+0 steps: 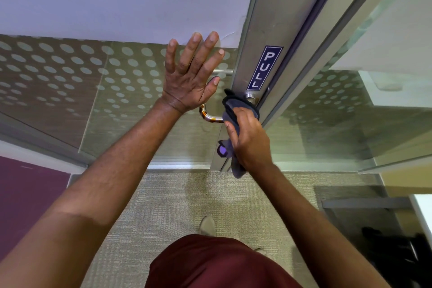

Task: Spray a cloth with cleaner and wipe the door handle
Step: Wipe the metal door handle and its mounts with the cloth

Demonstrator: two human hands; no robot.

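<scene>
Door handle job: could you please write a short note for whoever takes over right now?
Left hand: open, fingers spread, palm flat against the glass door, holding nothing.
Right hand: closed on the grey cloth, pressing it onto the door handle near where it meets the metal frame.
No spray bottle in view; whether the cloth is damp cannot be told.
Done: wiping has started at the frame end.
Left: wipe the bare curved part of the handle.

We see the grey cloth (236,112) bunched around the door handle (209,116) just right of the frame's centre, one loose end hanging down. The handle is a curved metal bar, its bare bend showing left of the cloth.
</scene>
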